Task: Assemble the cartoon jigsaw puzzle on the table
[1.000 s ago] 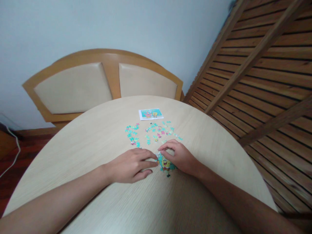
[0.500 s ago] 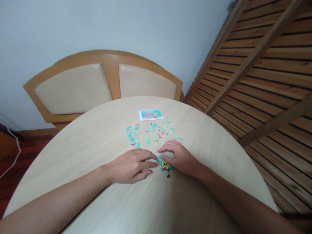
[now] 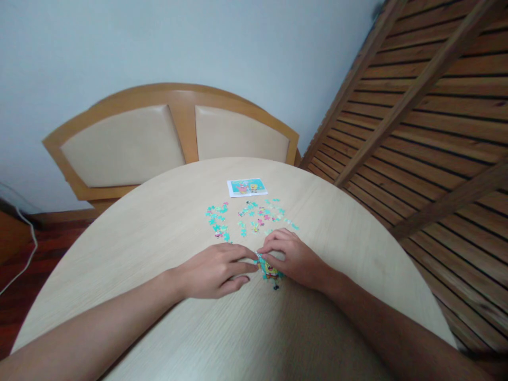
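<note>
A partly joined jigsaw puzzle [image 3: 271,271] with a yellow cartoon figure on turquoise lies flat on the table between my hands. My left hand [image 3: 217,270] rests on the tabletop with its fingers stretched out, the fingertips touching the puzzle's left edge. Over the puzzle's upper part, my right hand [image 3: 292,257] has thumb and forefinger pinched together at the top left corner. A small pale puzzle piece [image 3: 259,254] appears at those fingertips, mostly covered by them. The right hand hides the puzzle's right side.
Loose puzzle pieces [image 3: 217,218], turquoise, pink and yellow, are scattered beyond my hands. Behind them lies a reference picture card [image 3: 247,187]. The round wooden table [image 3: 159,233] has a padded chair [image 3: 123,145] at its far side and a slatted wooden screen [image 3: 416,116] to the right.
My right forefinger has come down closer to the thumb at the puzzle's top left corner. My left hand stays nearly still, and the whole view has shifted slightly.
</note>
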A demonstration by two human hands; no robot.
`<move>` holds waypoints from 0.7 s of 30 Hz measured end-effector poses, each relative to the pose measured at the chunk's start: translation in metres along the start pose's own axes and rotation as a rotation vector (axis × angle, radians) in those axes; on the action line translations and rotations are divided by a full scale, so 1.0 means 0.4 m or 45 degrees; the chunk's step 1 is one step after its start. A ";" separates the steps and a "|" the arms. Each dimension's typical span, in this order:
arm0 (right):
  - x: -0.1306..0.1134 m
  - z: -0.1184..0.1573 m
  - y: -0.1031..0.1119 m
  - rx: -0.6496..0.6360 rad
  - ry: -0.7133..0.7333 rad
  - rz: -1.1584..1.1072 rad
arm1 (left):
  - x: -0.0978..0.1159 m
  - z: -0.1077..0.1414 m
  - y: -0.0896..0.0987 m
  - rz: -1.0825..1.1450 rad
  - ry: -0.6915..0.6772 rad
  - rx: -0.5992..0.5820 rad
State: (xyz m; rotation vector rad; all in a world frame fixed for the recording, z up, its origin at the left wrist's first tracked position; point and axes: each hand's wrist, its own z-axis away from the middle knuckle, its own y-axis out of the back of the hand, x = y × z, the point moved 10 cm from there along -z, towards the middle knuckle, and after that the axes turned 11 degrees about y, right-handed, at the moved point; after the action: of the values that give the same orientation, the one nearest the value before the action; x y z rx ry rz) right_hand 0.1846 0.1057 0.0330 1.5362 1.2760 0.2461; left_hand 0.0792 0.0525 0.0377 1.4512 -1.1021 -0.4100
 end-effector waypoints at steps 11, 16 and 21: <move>-0.005 0.003 0.000 -0.036 0.044 0.021 | 0.003 -0.003 0.001 -0.004 -0.006 0.001; -0.010 0.002 -0.001 -0.071 0.071 0.009 | 0.002 -0.002 -0.003 -0.008 -0.002 -0.016; -0.014 0.000 -0.004 -0.101 0.087 0.011 | 0.000 -0.002 -0.004 -0.006 0.001 -0.022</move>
State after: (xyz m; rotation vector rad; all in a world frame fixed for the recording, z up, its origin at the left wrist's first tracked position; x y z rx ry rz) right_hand 0.1816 0.1009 0.0341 1.4771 1.2977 0.3531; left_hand 0.0807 0.0527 0.0363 1.4387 -1.0923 -0.4217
